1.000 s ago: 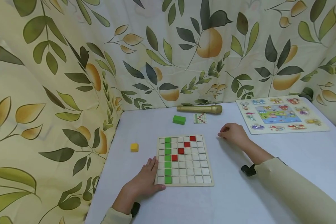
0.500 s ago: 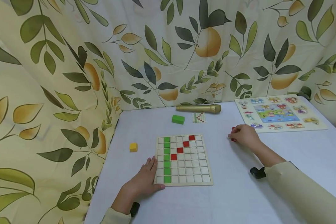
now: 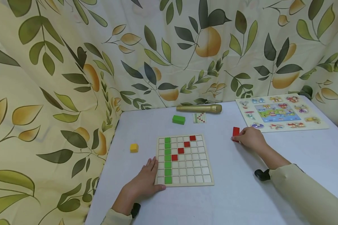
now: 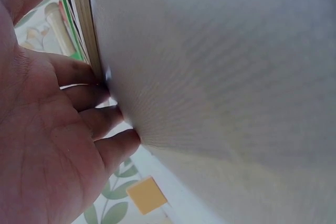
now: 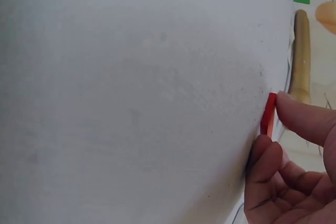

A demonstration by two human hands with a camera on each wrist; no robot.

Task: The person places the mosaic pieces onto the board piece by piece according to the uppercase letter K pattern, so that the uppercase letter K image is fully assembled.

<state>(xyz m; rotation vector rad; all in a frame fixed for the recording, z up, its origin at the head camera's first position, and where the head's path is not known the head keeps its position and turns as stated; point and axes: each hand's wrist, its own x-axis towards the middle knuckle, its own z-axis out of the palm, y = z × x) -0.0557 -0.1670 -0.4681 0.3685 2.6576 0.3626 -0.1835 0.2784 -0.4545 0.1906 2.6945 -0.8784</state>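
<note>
A square wooden grid board (image 3: 192, 163) lies on the white table, with a column of green squares (image 3: 168, 157) and a diagonal of red squares (image 3: 181, 151). My left hand (image 3: 144, 180) rests along its left edge with fingers extended, the thumb at the bottom-left corner. To the right of the board, my right hand (image 3: 252, 138) pinches a small red block (image 3: 236, 133) on the table between thumb and fingers. The same red block (image 5: 269, 111) shows in the right wrist view, its lower end partly hidden by fingertips. A yellow block (image 3: 134, 148) sits left of the board.
Behind the board are a green block (image 3: 178, 119), a small pattern card (image 3: 200, 117) and a gold microphone-shaped object (image 3: 199, 108). A picture puzzle board (image 3: 281, 112) lies at the back right. A leaf-and-fruit patterned curtain (image 3: 169, 56) borders the table's back and left.
My right hand has shifted to the right, and the red block, hidden by the hand at first, has come into view at its fingertips. The left hand has stayed on the board's edge.
</note>
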